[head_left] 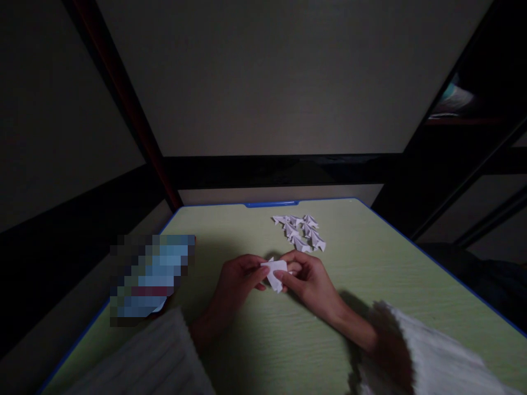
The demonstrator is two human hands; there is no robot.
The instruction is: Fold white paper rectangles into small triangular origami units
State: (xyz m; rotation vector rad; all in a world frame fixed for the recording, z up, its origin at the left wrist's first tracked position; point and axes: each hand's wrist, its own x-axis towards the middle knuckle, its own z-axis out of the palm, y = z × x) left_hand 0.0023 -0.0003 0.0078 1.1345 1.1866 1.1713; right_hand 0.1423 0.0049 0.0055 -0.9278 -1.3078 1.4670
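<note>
A small piece of folded white paper (275, 274) is held between my two hands, just above the table. My left hand (242, 277) pinches its left side, thumb on the near face. On the other side, my right hand (307, 277) grips the paper with the thumb pressed flat against it. The fingers behind the sheet are partly hidden. Beyond my hands lie several small folded white paper pieces (315, 238) with pointed ends, grouped close together on the table.
The light green table (222, 230) has a blue edge and a blue handle (272, 204) at its far side. A blurred-out bluish flat object (160, 274) rests at the left. Pale panels (280, 82) rise behind the table. A dark shelf with a whitish bundle (455, 101) stands at right.
</note>
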